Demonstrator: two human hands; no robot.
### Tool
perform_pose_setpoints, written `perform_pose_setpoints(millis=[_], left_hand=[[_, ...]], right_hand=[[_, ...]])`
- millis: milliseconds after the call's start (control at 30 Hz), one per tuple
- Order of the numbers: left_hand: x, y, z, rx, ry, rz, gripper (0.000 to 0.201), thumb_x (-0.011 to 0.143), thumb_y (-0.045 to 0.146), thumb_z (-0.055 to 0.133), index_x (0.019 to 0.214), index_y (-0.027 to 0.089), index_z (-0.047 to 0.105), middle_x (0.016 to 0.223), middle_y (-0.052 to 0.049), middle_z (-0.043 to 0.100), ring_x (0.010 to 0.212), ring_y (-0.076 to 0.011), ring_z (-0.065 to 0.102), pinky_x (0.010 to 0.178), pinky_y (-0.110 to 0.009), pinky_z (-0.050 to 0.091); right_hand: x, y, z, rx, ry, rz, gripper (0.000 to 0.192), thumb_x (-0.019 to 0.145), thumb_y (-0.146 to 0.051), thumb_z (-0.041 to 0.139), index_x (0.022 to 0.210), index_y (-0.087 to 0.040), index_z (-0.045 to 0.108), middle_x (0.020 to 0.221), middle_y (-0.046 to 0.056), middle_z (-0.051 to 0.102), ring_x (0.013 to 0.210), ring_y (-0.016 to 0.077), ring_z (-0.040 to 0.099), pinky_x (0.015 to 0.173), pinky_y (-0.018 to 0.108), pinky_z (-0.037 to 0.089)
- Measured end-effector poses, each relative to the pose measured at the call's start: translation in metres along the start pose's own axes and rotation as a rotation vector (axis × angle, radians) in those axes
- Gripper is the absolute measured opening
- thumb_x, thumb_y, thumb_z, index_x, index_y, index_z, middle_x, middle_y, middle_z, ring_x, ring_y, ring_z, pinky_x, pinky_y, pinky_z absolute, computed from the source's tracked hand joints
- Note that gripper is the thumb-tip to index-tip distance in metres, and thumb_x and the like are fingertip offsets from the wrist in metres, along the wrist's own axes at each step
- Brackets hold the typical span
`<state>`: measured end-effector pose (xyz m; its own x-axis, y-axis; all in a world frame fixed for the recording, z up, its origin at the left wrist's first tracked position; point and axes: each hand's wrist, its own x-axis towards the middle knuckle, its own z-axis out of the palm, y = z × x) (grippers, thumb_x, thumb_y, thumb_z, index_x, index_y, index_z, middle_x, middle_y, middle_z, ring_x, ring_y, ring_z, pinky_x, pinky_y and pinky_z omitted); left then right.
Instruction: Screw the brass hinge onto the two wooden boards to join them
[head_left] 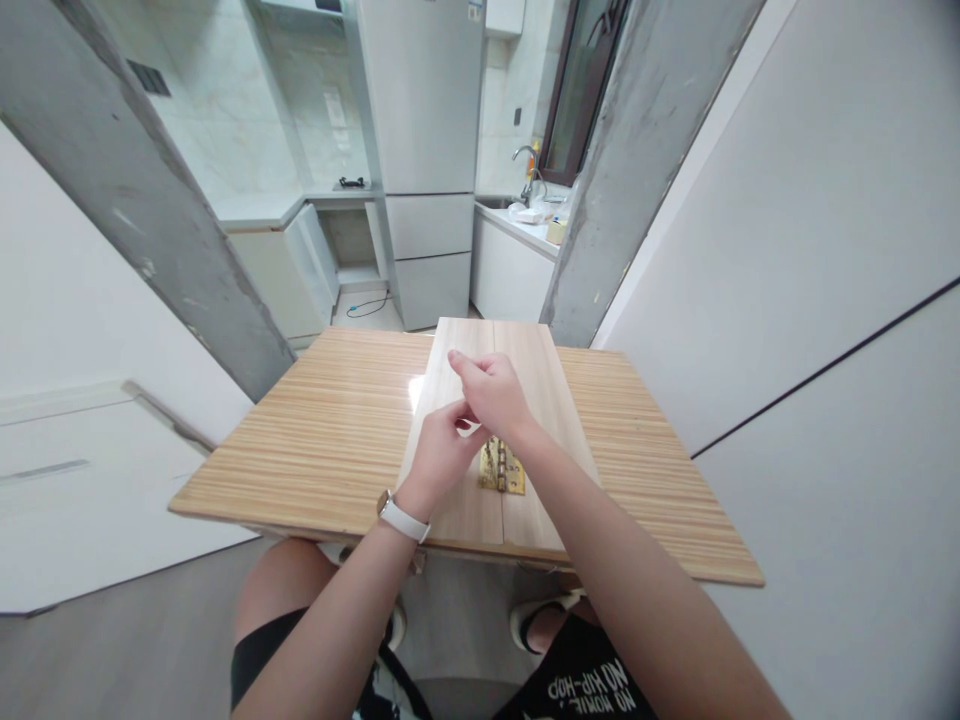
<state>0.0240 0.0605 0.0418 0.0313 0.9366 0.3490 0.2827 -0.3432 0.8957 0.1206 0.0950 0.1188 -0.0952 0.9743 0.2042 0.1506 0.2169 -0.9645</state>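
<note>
Two pale wooden boards lie side by side on a striped wooden table. A brass hinge sits across their seam near the front. My left hand, with a white watch on its wrist, hovers just above and left of the hinge, fingers pinched together. My right hand is over the seam right behind the hinge, fingers curled and touching the left hand's fingertips. Whatever small thing they pinch is hidden between the fingers.
The small table ends close to my knees. Grey concrete pillars flank a doorway to a kitchen with a fridge, counters and a sink tap. White wall panels stand close on the right.
</note>
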Motion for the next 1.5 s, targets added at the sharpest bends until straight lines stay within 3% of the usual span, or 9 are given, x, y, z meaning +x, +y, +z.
perform_pose_setpoints(millis=[333,500,600,667,767,933,1067,1233,1500], left_hand=[[-0.01,0.012,0.011,0.008,0.104,-0.009,0.012,0.081,0.011,0.068,0.087,0.017,0.077,0.089,-0.006,0.081,0.081,-0.0204,0.072,0.074,-0.03,0.053],[-0.012,0.01,0.016,0.0,0.091,-0.005,0.017,0.082,0.011,0.063,0.089,0.017,0.077,0.088,-0.005,0.081,0.079,-0.0201,0.07,0.07,-0.029,0.051],[-0.011,0.006,0.016,0.064,0.091,-0.013,0.016,0.082,0.011,0.062,0.084,0.017,0.076,0.083,-0.005,0.079,0.075,-0.0194,0.067,0.066,-0.028,0.047],[-0.009,0.004,0.013,0.121,0.089,0.008,0.013,0.083,0.013,0.064,0.084,0.018,0.076,0.081,-0.004,0.076,0.073,-0.0187,0.064,0.066,-0.028,0.045],[-0.006,0.002,0.008,0.121,0.055,0.051,0.011,0.09,0.024,0.069,0.087,0.02,0.079,0.082,-0.005,0.075,0.073,-0.018,0.062,0.069,-0.029,0.046],[-0.003,0.0,0.006,0.058,0.038,0.031,0.016,0.091,0.034,0.074,0.091,0.019,0.082,0.082,-0.004,0.075,0.07,-0.0165,0.059,0.069,-0.029,0.045],[-0.002,-0.002,0.004,0.034,0.057,-0.002,0.023,0.088,0.038,0.078,0.08,0.017,0.079,0.072,-0.002,0.071,0.067,-0.0154,0.057,0.065,-0.028,0.042],[-0.002,-0.003,0.003,0.023,0.019,-0.007,0.024,0.087,0.039,0.079,0.078,0.017,0.079,0.069,0.0,0.07,0.066,-0.015,0.056,0.064,-0.028,0.04],[-0.007,0.003,0.01,-0.066,0.064,-0.049,0.023,0.087,0.038,0.08,0.082,0.015,0.08,0.075,-0.003,0.075,0.07,-0.0165,0.061,0.069,-0.029,0.045]], right_hand=[[-0.004,-0.006,0.005,-0.04,0.267,-0.029,0.055,0.094,-0.043,0.055,0.053,-0.025,0.024,0.05,-0.004,0.024,0.049,0.011,0.026,0.048,0.032,0.02],[-0.004,-0.002,0.008,-0.104,0.453,-0.007,0.053,0.099,-0.042,0.049,0.055,-0.025,0.024,0.051,-0.003,0.028,0.05,0.0131,0.03,0.051,0.034,0.023],[-0.005,0.0,0.009,-0.087,0.472,-0.018,0.054,0.1,-0.046,0.048,0.056,-0.025,0.024,0.051,-0.003,0.028,0.05,0.013,0.03,0.051,0.033,0.022],[-0.005,0.0,0.006,-0.045,0.376,-0.033,0.056,0.098,-0.049,0.053,0.055,-0.025,0.025,0.05,-0.004,0.027,0.049,0.0119,0.028,0.049,0.032,0.022],[-0.001,-0.002,-0.009,0.059,0.028,-0.001,0.059,0.092,-0.056,0.063,0.051,-0.024,0.034,0.046,-0.005,0.033,0.044,0.0104,0.031,0.046,0.029,0.025],[0.016,-0.003,-0.04,0.182,-0.446,-0.028,0.059,0.092,-0.065,0.063,0.057,-0.018,0.059,0.054,0.001,0.06,0.05,0.0125,0.053,0.055,0.026,0.043],[0.026,0.002,-0.047,0.252,-0.735,0.051,0.058,0.091,-0.066,0.065,0.058,-0.017,0.063,0.058,0.005,0.067,0.054,0.0161,0.061,0.06,0.029,0.049],[0.028,0.007,-0.043,0.33,-0.829,0.055,0.06,0.091,-0.059,0.07,0.049,-0.019,0.056,0.045,0.001,0.057,0.043,0.0129,0.051,0.054,0.028,0.046],[0.037,0.016,-0.049,0.496,-1.01,0.064,0.059,0.093,-0.058,0.07,0.053,-0.019,0.05,0.043,-0.004,0.046,0.041,0.0106,0.043,0.048,0.027,0.035]])
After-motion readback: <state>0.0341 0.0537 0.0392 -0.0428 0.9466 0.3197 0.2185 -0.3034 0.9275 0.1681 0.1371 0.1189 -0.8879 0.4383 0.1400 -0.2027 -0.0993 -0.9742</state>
